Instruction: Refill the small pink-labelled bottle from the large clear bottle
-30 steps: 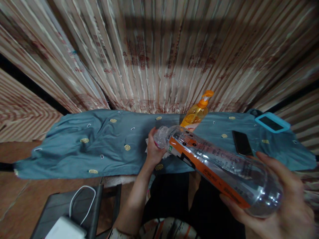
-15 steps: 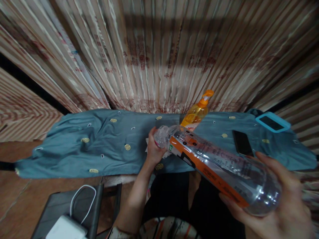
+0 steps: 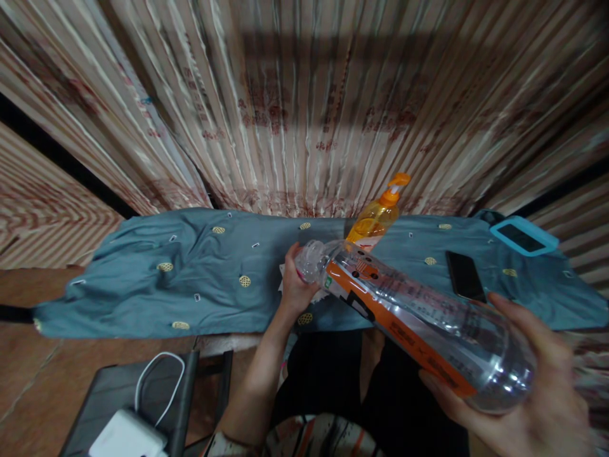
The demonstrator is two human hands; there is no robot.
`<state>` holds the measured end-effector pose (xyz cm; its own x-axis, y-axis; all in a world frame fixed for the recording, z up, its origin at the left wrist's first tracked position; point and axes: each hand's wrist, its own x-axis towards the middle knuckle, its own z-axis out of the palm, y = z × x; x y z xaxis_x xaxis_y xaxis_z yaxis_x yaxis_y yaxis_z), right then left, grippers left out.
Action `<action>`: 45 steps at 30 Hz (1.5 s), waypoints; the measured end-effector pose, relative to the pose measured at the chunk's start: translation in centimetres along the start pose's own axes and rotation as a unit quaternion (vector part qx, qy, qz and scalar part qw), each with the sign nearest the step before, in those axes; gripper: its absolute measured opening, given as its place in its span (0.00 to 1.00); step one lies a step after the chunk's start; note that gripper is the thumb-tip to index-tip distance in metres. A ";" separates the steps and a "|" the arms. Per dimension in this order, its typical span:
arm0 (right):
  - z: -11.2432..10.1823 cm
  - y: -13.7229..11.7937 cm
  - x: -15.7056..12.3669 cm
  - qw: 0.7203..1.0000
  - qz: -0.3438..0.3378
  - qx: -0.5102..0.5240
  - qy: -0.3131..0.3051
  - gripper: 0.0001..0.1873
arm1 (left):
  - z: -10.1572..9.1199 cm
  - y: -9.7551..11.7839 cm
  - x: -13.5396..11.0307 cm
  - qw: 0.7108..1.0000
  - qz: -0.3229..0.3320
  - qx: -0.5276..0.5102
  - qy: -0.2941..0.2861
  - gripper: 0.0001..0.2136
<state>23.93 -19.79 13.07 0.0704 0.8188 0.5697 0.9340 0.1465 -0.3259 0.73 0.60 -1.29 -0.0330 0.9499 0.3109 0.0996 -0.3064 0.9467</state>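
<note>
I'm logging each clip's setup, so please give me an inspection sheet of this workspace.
Surface: blue-grey cloth, wrinkled, with yellow motifs.
Things in hand: clear bottle with orange label, held slantwise.
Clutter: orange pump bottle, black phone and blue-framed device on the cloth; white box on a grey stool.
Hands: left fingers around the bottle's neck end; right fingers at its base.
Cables: white cable, looped beside the box.
Surroundings: striped curtain behind; reddish-brown floor.

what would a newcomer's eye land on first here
Probably the large clear bottle, slanting through the right foreground, with the left hand by its neck end and the right hand around its base. Next, the orange pump bottle beyond it, then the light-blue device at the far right.
</note>
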 end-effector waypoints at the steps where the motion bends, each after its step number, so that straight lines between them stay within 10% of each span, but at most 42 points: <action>1: -0.1 0.0 0.0 1.000 -0.008 -0.006 -0.002 0.53 | 0.0 0.0 0.0 1.000 0.000 0.001 0.000 0.47; 45: -0.4 1.0 0.6 0.998 -0.049 -0.036 -0.004 0.50 | 0.1 -0.6 -0.3 1.000 -0.006 -0.002 -0.011 0.49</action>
<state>25.02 -19.35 13.39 -0.0253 0.8065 0.5907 0.9589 0.1867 -0.2138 0.76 0.54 -1.92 -0.0129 0.9547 0.2974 0.0956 -0.2949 0.9507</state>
